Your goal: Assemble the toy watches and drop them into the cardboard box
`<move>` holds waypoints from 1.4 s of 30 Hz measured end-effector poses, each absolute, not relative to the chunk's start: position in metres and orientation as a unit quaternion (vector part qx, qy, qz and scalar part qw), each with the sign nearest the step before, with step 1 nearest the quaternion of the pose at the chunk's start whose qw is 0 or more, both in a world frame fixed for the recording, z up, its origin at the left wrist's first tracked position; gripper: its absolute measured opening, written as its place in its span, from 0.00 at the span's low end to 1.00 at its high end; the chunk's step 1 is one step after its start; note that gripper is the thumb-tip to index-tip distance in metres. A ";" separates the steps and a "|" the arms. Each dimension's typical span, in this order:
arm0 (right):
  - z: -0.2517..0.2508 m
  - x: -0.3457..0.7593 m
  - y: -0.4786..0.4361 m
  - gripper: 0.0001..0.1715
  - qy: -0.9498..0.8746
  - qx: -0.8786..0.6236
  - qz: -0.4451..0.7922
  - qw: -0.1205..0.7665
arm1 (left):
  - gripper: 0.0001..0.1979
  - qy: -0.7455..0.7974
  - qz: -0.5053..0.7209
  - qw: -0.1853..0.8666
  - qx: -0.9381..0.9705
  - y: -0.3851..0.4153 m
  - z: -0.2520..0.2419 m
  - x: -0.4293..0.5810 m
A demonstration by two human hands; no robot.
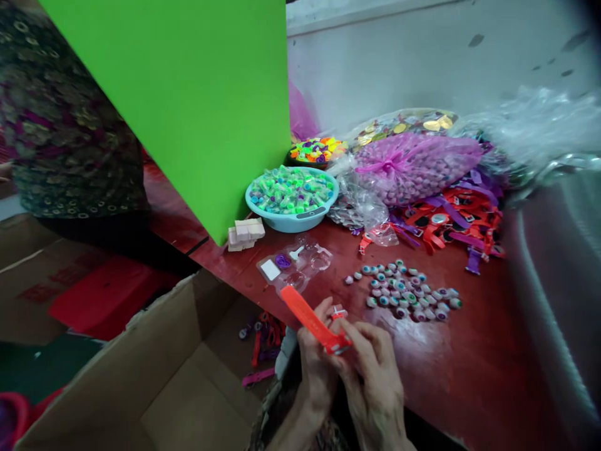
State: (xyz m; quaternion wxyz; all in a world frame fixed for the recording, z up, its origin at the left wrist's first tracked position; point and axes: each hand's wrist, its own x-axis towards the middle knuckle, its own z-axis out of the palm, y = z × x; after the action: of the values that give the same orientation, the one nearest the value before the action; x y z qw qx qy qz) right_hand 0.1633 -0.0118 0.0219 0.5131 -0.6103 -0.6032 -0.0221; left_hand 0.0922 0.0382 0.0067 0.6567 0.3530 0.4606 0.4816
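On the near edge of the red tabletop, you have an orange plastic strap held up between both hands, its far end angled left and a small pale clip showing just beyond it. Your left hand grips the strap from below, and your right hand closes narrowly on its near end, fingers pinching. Just far of the strap lies a clear blister tray holding a white card and a purple ring, and to the right spreads a loose pile of eyeball-like beads. Farther back sit a pale blue basin of green-and-blue wrapped items, a stack of pale blocks, and a pink mesh bag. A tangle of orange and purple straps lies to the far right. A green board rises at the far left of the table, blocking the view beyond it, with a person in patterned clothing past it. An open cardboard box sits near and left, below the table edge.
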 end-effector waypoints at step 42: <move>-0.029 0.178 -0.046 0.27 -0.145 -0.627 0.444 0.623 | 0.09 0.322 0.353 0.617 0.625 0.018 0.010 0.081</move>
State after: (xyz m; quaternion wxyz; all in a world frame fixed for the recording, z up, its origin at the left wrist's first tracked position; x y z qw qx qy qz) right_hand 0.1778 -0.0457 -0.0288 0.6232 -0.6271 -0.1453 0.4441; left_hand 0.0805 0.0184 0.0100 0.6168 0.6255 0.3224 0.3528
